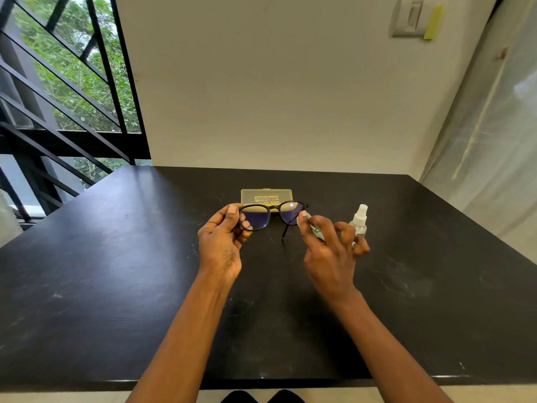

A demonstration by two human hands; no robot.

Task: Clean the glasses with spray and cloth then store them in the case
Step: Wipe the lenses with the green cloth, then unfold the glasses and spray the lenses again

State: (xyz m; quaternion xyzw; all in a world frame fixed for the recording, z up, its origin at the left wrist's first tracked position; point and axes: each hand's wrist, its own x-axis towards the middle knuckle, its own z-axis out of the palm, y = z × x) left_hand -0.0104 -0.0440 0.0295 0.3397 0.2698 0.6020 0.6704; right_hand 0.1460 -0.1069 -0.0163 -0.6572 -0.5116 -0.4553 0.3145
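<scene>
Black-framed glasses (271, 216) held above black desk (116, 257), long axis L-R: left hand (223, 242) pinching left rim, right hand (328, 251) pressing pale cloth (315, 226) on right lens; yellow translucent case (266, 196) just behind.

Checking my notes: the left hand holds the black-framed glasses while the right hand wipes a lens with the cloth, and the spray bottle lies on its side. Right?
Almost. The head view shows the small clear spray bottle standing upright on the black table, not lying down. The left hand does hold the black-framed glasses, and the right hand wipes with the pale cloth.
</scene>
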